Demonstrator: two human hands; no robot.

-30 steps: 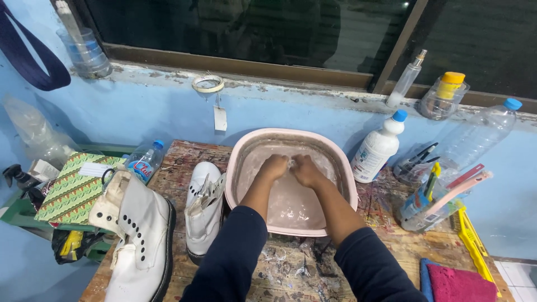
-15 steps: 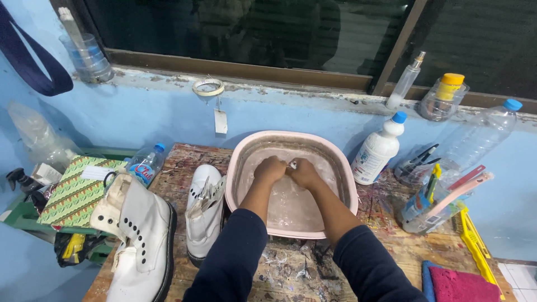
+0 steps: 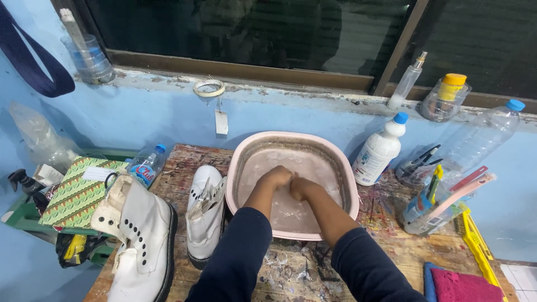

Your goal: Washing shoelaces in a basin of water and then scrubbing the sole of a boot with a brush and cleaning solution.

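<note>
White boot point(image 3: 205, 215) and bottle point(image 3: 380, 151) flank the basin point(image 3: 244, 154).

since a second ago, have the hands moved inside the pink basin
No. Left hand and right hand sit pressed together mid pink basin, as before.

Both arms reach forward in dark sleeves pushed up the forearms. The left hand point(image 3: 277, 178) and right hand point(image 3: 300, 187) are fisted, knuckles touching.
</note>
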